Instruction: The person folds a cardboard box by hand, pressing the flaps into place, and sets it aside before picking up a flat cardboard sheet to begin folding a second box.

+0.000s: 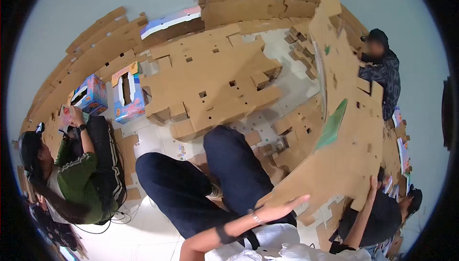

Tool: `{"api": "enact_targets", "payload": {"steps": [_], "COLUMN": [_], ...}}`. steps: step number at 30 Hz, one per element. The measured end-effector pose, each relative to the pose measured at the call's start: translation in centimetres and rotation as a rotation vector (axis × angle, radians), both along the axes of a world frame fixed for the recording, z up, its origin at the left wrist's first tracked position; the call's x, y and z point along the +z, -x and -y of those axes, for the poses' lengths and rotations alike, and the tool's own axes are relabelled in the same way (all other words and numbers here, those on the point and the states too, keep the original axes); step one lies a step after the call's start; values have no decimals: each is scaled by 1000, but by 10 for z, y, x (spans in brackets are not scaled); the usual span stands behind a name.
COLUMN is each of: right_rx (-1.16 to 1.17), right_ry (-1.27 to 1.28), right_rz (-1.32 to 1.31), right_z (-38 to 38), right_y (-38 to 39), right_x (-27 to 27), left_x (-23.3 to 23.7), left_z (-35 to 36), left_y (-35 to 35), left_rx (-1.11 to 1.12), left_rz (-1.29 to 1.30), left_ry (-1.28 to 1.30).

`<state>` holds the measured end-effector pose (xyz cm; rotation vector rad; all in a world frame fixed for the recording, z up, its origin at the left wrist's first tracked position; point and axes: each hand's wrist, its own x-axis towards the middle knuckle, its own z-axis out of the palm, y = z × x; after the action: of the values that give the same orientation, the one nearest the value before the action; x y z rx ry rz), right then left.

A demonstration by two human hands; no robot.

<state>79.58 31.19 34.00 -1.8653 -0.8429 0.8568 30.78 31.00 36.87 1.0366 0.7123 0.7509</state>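
A large brown cardboard sheet (pixel 354 141) with a green patch (pixel 333 126) rises on the right, its lower part close to my body. Near its lower left edge, my left hand (pixel 282 208) grips it, some fingers hidden. My right hand (pixel 372 187) is closed on the lower right edge, its arm coming up from below. In front of my knees lies a wide layer of cardboard (pixel 210 77) with small square holes, flaps and folded pieces.
Two blue printed boxes (pixel 129 99) (pixel 91 93) stand at the left beside a seated person (pixel 81 179) in green. Another person (pixel 385 72) is at the upper right, others (pixel 377 215) at the lower right. Stacked cardboard (pixel 244 12) lines the wall.
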Motion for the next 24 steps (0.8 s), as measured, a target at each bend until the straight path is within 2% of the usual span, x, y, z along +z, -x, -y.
{"api": "enact_targets", "payload": {"steps": [3,5,6,8,10,12,13,14,15,16,18,19,20,21,22,23,24], "right_rx": [-151,-231,-259,-281,-263,-142,-18,116,200,424,482,485,471,452,433,434,401], "right_ry": [20,59,76,122,168,193,202,207,340,299,410,514,625,601,578,584,563], "right_rz": [165,295,364,516,666,826,945,1084,1494,1177,808,627,457,433,409,409,527], "right_z": [22,25,18,4,-21,-60,-81,-103,-116,-136,-149,-154,-161,-165,-168,-171,-175], "right_y": [-51,-87,-104,-136,-162,-173,-168,-159,-149,-116,-53,-2,64,72,78,91,105], "right_x": [-4,-21,-36,-69,-112,-165,-197,-233,-281,-289,-336,-320,-291,-323,-357,-363,-372], "left_x": [-55,-98,-112,-132,-138,-148,-128,-122,-110,-96,-68,-40,-24,-18,-7,-3,-12], "left_z": [-31,-29,-16,14,29,38,29,24,18,13,12,10,14,21,24,27,32], "left_y": [-64,-105,-110,-111,-84,-59,-36,-17,2,24,61,80,97,113,123,131,143], "left_rx": [-262,-123,-118,-310,-532,-342,-180,-78,34,72,261,326,462,578,751,956,1080], "left_rz": [127,490,495,376,307,545,530,404,384,303,175,43,65,66,-84,-210,-479], "left_ry": [250,601,603,420,595,523,417,307,236,273,245,365,402,368,321,251,112]}}
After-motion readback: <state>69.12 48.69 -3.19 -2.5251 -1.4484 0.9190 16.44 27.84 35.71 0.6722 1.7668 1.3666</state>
